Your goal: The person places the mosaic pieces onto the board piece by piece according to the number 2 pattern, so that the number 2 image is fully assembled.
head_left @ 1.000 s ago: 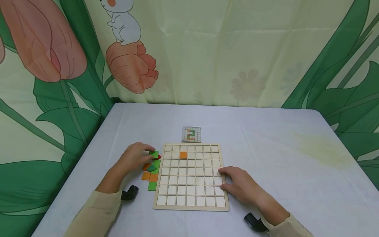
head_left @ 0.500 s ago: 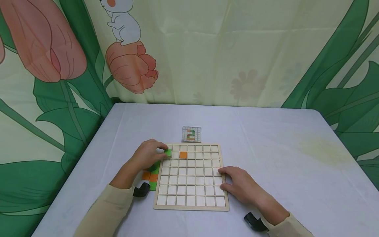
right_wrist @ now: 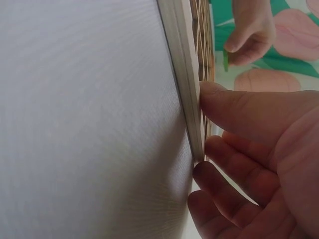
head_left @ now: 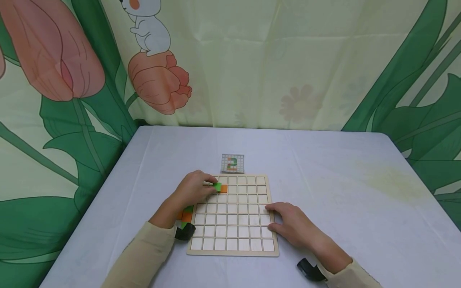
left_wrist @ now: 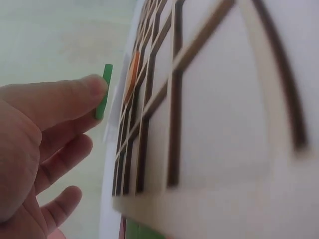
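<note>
In the head view my left hand (head_left: pixel 194 188) pinches a small green square tile (head_left: pixel 217 187) between thumb and finger, over the upper left of a wooden grid board (head_left: pixel 232 253). An orange tile (head_left: pixel 224 189) lies in a cell just right of it. The left wrist view shows the green tile (left_wrist: pixel 104 92) edge-on, apart from the board. My right hand (head_left: pixel 293 224) rests on the board's right rim, thumb and forefinger touching it. In the right wrist view its thumb (right_wrist: pixel 214 97) lies against the board's edge (right_wrist: pixel 187 74), other fingers loosely bent beside it.
Orange and green tiles (head_left: pixel 186 217) lie left of the board, partly hidden by the left arm. A small card (head_left: pixel 232 163) with a gridded coloured pattern lies beyond the board. White cloth (head_left: pixel 324 168) covers the table; a printed curtain (head_left: pixel 252 80) hangs behind.
My left hand has carried the green tile from the loose tiles at left, rightward over the board, close to the orange tile. The right hand has stayed at the rim.
</note>
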Action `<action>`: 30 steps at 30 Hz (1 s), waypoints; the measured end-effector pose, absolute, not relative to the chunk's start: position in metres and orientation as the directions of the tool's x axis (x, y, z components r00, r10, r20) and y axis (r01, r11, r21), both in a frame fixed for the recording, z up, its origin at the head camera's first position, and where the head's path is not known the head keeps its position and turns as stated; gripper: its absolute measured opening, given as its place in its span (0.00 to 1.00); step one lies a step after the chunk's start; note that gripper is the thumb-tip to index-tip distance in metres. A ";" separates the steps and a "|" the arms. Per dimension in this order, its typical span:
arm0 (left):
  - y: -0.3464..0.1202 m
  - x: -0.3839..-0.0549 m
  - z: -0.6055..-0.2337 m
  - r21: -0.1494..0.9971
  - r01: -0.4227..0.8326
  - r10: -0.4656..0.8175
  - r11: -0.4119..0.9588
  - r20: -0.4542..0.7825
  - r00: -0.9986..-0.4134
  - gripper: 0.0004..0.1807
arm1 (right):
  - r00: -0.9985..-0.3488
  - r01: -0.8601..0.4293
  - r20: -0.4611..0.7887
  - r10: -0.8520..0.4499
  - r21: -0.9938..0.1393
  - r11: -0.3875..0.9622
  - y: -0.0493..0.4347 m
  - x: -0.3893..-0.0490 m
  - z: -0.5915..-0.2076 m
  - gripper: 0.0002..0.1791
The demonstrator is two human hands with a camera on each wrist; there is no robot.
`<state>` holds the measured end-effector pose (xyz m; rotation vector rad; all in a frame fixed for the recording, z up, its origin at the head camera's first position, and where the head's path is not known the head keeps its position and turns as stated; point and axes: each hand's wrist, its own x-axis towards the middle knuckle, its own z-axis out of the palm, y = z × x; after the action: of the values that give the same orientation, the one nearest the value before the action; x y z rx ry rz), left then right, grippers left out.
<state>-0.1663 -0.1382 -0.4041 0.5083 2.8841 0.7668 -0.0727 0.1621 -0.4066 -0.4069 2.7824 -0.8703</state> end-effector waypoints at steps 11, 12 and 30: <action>-0.119 -0.169 -0.408 0.496 0.364 0.409 0.789 0.018 -0.912 0.10 | -0.945 -0.179 -0.123 -0.304 -0.582 0.793 0.161 -0.073 -0.408 0.26; -0.118 -0.169 -0.408 0.494 0.370 0.412 0.787 0.025 -0.911 0.10 | -0.945 -0.181 -0.121 -0.304 -0.582 0.793 0.161 -0.073 -0.408 0.26; -0.100 -0.170 -0.413 0.479 0.376 0.411 0.793 0.034 -0.911 0.09 | -0.941 -0.210 -0.093 -0.324 -0.590 0.779 0.163 -0.073 -0.409 0.25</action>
<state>-0.1696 -0.1005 -0.4126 0.6387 2.9068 0.7528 -0.0732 0.1634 -0.4093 -0.4220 2.7821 -0.8896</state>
